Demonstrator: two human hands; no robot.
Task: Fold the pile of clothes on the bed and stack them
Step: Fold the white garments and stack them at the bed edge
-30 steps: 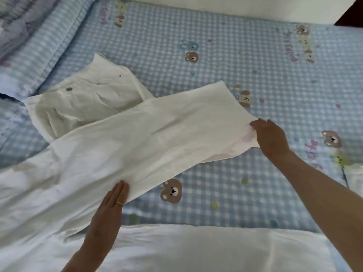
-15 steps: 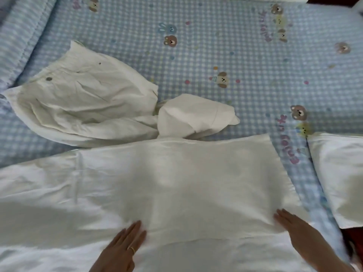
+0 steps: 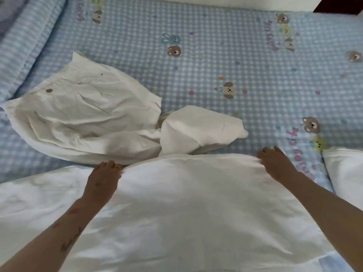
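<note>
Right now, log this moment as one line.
step: folding | left hand, right hand: on far edge of white garment | crumpled white garment: unfolded

Just one view here, a wide-angle cam on the person's head, tilted forward and down over the bed with the blue checked bear-print sheet [image 3: 216,61]. It sits close: both forearms stretch up from the bottom edge, the sheet's far end reaches the frame's top, and the edges look bowed.
</note>
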